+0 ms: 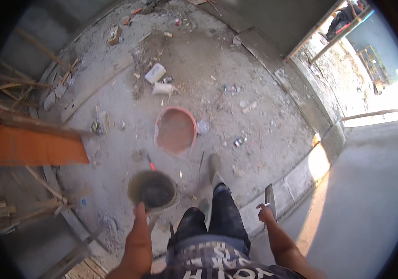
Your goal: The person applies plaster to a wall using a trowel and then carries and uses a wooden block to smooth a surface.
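Note:
My left hand is closed at the near edge of a dark round bucket, seemingly gripping its rim or handle; most of its fingers are hidden. The bucket's inside is dark and grey. Out to the right, my right hand is wrapped round a flat plastering trowel, its metal blade pointing up and away from me. Ahead of the bucket stands a reddish tub holding a brownish, murky content. A tool with a red handle lies just beyond the bucket.
Rubble litters the rough floor, with two whitish bags beyond the tub. Broken timber and an orange board are at left. A raised concrete edge runs along the right. A person is outside, far right.

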Tool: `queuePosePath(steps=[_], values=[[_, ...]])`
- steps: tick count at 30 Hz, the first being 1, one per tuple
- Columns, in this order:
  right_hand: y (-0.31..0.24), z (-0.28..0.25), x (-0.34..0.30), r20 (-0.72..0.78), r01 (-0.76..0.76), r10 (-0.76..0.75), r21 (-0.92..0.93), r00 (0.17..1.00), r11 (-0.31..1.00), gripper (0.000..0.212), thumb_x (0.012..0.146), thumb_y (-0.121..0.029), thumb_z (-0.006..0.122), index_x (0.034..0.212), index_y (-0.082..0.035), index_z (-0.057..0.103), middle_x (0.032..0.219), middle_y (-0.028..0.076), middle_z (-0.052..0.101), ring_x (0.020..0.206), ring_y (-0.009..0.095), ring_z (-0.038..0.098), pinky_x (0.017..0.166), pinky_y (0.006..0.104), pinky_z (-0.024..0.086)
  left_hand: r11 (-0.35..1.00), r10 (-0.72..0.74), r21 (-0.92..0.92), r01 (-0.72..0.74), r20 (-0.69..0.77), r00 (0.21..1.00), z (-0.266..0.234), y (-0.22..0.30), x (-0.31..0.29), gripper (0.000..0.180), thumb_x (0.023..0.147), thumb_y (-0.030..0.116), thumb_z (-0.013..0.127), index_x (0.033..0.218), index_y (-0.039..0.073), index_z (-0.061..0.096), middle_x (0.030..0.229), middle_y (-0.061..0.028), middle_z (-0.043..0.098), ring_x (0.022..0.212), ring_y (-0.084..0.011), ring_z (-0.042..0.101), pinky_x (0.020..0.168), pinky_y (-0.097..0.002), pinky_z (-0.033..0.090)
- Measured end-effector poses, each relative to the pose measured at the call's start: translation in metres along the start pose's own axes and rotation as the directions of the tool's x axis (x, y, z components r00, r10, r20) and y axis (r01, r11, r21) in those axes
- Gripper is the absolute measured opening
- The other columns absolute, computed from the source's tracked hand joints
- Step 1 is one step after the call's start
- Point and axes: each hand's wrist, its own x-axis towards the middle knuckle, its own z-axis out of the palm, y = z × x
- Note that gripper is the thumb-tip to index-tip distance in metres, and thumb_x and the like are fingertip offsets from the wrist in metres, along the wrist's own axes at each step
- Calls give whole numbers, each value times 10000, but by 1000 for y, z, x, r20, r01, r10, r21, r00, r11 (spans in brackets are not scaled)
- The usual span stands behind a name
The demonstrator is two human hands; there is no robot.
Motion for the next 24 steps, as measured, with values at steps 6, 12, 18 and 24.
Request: queuePosePath(steps=[6, 12, 18, 24], values=[[-131, 1, 351, 328, 405, -244, -648, 913, 645, 292, 897, -209, 487, 899, -101, 758, 1005, 131, 692, 1092, 311, 608, 1074, 503, 347, 944, -196, -265, 194, 20, 980, 80, -34, 67, 407, 793, 122, 591, 1179, 3, 543, 1097, -138, 584, 975, -317, 607, 736, -495, 537], [-340, 49, 545, 38, 207, -205, -263, 978, 942, 880, 833, -688, 562, 1389, -10, 488, 1512, 312, 298, 1396, 432, 347, 1077, 553, 373, 752, -224, -598, 278, 165, 960, 171, -138, 146, 462, 774, 86, 585, 1232, 43, 538, 1171, -111, 589, 1056, -293, 595, 873, -465, 539], [-427, 140, 623, -37, 146, -163, -286, 986, 947, 610, 770, -535, 701, 1131, -46, 644, 1267, 281, 529, 1181, 429, 538, 923, 511, 490, 702, -243, -637, 317, 204, 948, 189, -230, 193, 473, 791, 139, 642, 1245, 56, 539, 1201, -92, 602, 1076, -277, 593, 888, -449, 521], [-413, 125, 566, -157, 333, -314, 112, 936, 936, 324, 756, -280, 685, 982, -56, 620, 1072, 222, 567, 983, 418, 574, 829, 484, 483, 773, -625, -138, 619, -2, 780, 172, -198, 149, 424, 847, 238, 699, 1217, 68, 579, 1194, -112, 619, 1079, -303, 606, 883, -505, 515]])
